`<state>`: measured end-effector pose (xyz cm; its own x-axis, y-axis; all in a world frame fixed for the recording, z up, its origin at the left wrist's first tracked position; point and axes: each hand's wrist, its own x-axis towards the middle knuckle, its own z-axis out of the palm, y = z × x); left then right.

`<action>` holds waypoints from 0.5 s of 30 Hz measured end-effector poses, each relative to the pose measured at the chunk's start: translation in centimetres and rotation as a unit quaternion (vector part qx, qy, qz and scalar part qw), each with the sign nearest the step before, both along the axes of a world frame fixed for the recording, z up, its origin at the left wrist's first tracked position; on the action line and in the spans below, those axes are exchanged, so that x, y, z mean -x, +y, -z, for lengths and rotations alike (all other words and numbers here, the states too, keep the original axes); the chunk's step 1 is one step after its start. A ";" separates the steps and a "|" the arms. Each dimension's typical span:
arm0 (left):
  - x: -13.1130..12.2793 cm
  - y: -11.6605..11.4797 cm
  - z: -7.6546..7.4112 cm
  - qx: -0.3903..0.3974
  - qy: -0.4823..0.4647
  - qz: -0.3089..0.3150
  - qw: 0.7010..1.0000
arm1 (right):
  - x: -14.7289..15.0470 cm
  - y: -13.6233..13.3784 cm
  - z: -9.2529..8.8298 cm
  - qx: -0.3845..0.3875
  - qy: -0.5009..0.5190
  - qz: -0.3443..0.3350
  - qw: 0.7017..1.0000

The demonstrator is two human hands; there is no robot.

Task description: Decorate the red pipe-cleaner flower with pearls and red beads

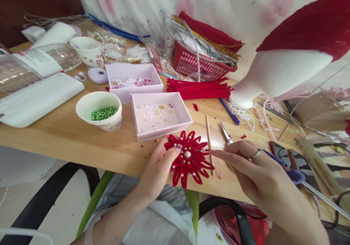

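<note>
My left hand (158,164) grips a red fuzzy flower (182,170) by its left side, thumb on top of the petals. A large white pearl sits at the flower's centre, ringed by small green beads, and small white pearls dot its petals. My right hand (254,175) reaches in from the right, index fingertip at the flower's right petals and the other fingers bent. What its fingertips pinch is too small to make out. Beneath the flower's right edge lies a thin wooden stick (208,135). Scissors (226,132) lie close by, partly hidden by my right hand.
Near the flower stand a box of small pearls (161,132), a box with pink gems (133,70) and a paper cup of green beads (112,123). Red fuzzy stems (198,89), a red basket (191,61) and a white mannequin head (287,70) are behind. A blue glue gun (295,176) is at right.
</note>
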<state>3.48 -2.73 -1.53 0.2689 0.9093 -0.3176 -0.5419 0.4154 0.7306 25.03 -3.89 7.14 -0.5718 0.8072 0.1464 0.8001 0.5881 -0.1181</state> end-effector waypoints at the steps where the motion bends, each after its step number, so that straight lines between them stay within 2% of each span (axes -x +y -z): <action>1: 0.0 0.0 0.0 -0.002 0.002 0.001 1.000 | 0.0 -0.1 0.0 0.000 0.002 -0.001 1.000; 7: 0.1 0.0 -0.2 0.000 0.014 0.005 1.000 | -0.3 -0.2 -0.5 0.014 0.018 0.005 1.000; 15: 0.1 0.0 -0.2 -0.007 0.015 0.009 1.000 | -0.2 0.2 -0.8 0.013 -0.009 -0.011 1.000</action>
<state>3.36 -2.76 -1.34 0.2764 0.9088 -0.3127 -0.5114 0.4145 0.7527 25.24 -3.69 7.92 -0.5915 0.7980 0.1154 0.7893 0.6023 -0.1195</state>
